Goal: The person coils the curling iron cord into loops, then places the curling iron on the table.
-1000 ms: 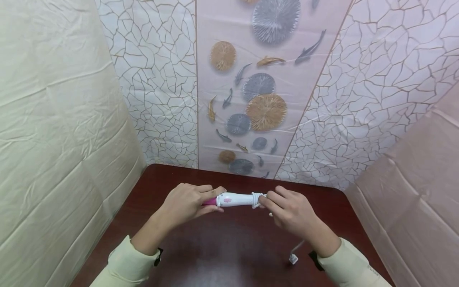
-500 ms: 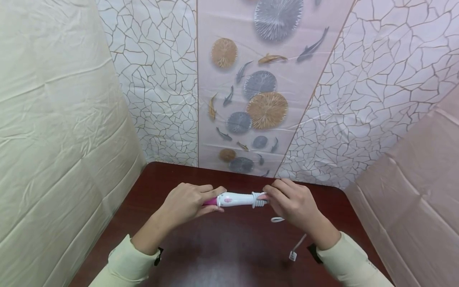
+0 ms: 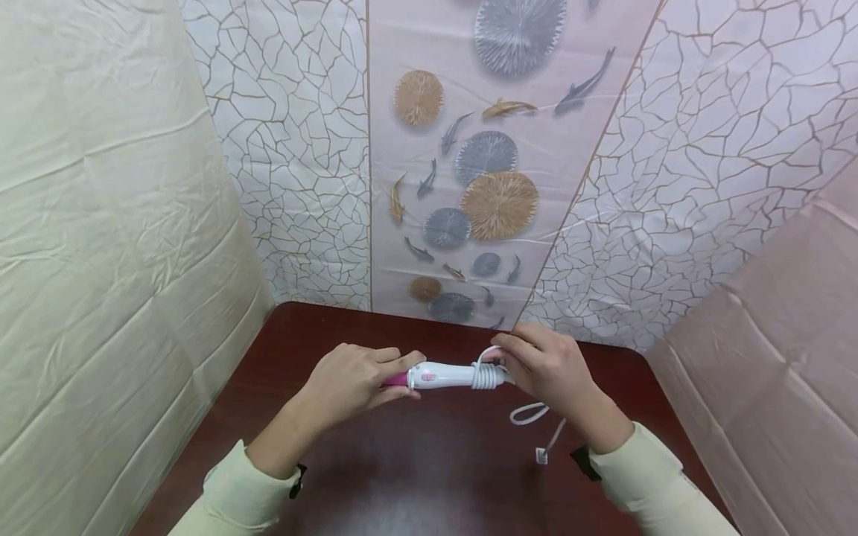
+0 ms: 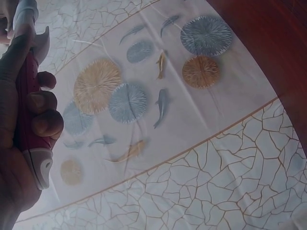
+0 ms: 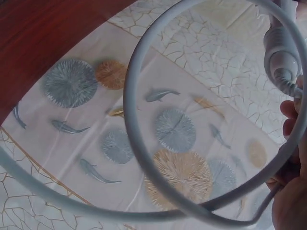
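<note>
A pink-and-white curling iron (image 3: 442, 375) is held level above the table, its white handle toward the right. My left hand (image 3: 355, 376) grips the pink barrel, with the fingers wrapped round the barrel (image 4: 29, 122) in the left wrist view. Several turns of white cord (image 3: 484, 377) circle the end of the handle. Just right of these turns, my right hand (image 3: 553, 368) pinches the cord, and a short arc of it rises from the coil to the fingertips. Below that hand hang a loose cord loop (image 3: 526, 415) and the plug (image 3: 541, 455). Up close, the right wrist view shows a wide cord loop (image 5: 132, 96).
Under the hands lies a dark red-brown table (image 3: 429, 476) with rounded far corners. A patterned cloth (image 3: 302, 149) hangs behind it, and plain cream cloth walls (image 3: 100, 260) stand at both sides.
My right hand has risen beside the handle's end, drawing a cord arc above the coil. A loose loop has come into view below it, and the plug has lifted. The left hand stays nearly still.
</note>
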### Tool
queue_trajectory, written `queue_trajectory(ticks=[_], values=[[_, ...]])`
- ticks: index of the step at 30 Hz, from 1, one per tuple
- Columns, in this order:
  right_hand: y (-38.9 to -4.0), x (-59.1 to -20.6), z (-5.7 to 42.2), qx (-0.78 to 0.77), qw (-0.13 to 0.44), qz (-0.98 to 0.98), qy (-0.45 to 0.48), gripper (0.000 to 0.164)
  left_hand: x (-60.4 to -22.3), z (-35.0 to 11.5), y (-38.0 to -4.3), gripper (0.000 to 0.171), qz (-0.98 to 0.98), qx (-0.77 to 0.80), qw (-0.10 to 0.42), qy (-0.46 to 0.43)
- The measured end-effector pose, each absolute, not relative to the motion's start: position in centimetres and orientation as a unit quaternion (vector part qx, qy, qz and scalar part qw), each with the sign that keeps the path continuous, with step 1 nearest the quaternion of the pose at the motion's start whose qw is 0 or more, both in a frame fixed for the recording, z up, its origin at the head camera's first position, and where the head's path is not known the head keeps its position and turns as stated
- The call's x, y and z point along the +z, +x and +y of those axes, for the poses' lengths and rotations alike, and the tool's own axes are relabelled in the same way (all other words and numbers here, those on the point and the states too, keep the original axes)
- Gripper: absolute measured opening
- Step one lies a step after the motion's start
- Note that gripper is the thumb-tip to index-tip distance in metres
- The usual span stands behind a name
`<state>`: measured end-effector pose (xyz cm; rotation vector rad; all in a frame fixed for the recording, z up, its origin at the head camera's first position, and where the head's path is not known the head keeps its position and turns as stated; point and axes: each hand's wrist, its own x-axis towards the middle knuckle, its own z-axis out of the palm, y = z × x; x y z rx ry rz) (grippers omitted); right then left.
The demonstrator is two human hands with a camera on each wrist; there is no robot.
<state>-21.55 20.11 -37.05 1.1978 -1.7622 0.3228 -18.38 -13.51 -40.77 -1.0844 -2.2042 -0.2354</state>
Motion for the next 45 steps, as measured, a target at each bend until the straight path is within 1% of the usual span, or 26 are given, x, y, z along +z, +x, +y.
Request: queue_trajectory(ticks=[8,14,21,25,26,27,28,35,41,45], values=[[-22.9,-37.4,20.6,0.152,0.438,-0.759,0.457,0.045,-40.8,-13.6,-18.2,0.051,-0.835,-0.074,0.341,-0.425],[-23.6,-37.5,20.7,0.151,0.423,-0.778,0.438,0.042,-40.7,-13.7,-18.1,0.053,-0.827,-0.07,0.355,-0.432],[-24.6,-38.0,21.1,0.145,0.422,-0.79,0.421,0.045,-40.5,-13.7,-17.8,0.053,-0.82,-0.076,0.362,-0.436],[-25.1,-38.7,21.4,0.164,0.4,-0.804,0.409,0.015,-40.5,-13.6,-17.7,0.052,-0.819,-0.079,0.363,-0.436],[-25.1,-39.0,21.4,0.169,0.392,-0.808,0.406,0.009,-40.5,-13.6,-17.7,0.052,-0.819,-0.079,0.364,-0.437],[-25.2,-39.3,21.4,0.176,0.381,-0.813,0.404,0.008,-40.4,-13.6,-17.7,0.052,-0.818,-0.079,0.366,-0.437],[-25.2,-39.5,21.4,0.183,0.371,-0.817,0.401,0.015,-40.4,-13.6,-17.6,0.052,-0.816,-0.079,0.369,-0.438],[-24.7,-41.2,21.0,0.236,0.288,-0.843,0.388,0.019,-39.9,-13.5,-17.6,0.056,-0.801,-0.09,0.392,-0.443],[-23.5,-42.5,20.5,0.22,0.241,-0.871,0.368,0.014,-39.7,-13.5,-17.6,0.058,-0.8,-0.09,0.396,-0.442],[-22.7,-43.4,20.2,0.208,0.218,-0.887,0.349,0.028,-39.6,-13.6,-17.6,0.061,-0.804,-0.089,0.395,-0.436]])
